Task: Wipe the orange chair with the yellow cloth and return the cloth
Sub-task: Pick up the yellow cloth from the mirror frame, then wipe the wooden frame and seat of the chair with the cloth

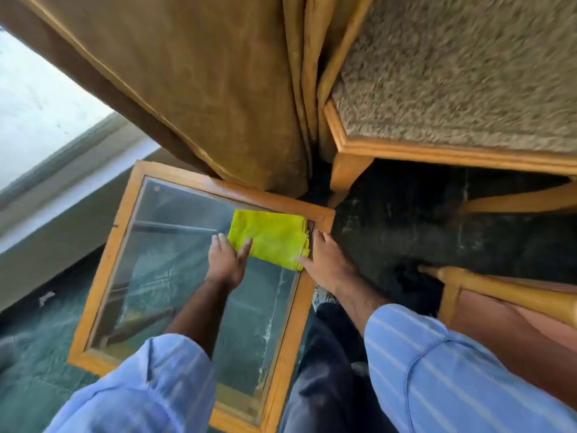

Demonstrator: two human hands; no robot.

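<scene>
Folded yellow cloth [270,237] lies flat on the far right corner of the glass-topped side table [103,267], wooden frame around the pane. Both hands sit at the cloth's near edge. Left hand [225,260] is at the cloth's 8 o'clock corner, fingers spread, thumb and forefinger straddling the corner, not pinched shut. Right hand [324,260] is at the 4 o'clock corner, fingers laid along the right edge and table frame, thumb tip on the cloth, palm flat and not clamped. From either hand the cloth lies toward 12 o'clock. Long axis runs roughly 10 to 4 o'clock, parallel to the table's far rail. Both hands equally near, touching it. Orange chair [530,307] is at 3 o'clock from the cloth, well apart, lower right. Whether this is pickup or return, cannot tell.
</scene>
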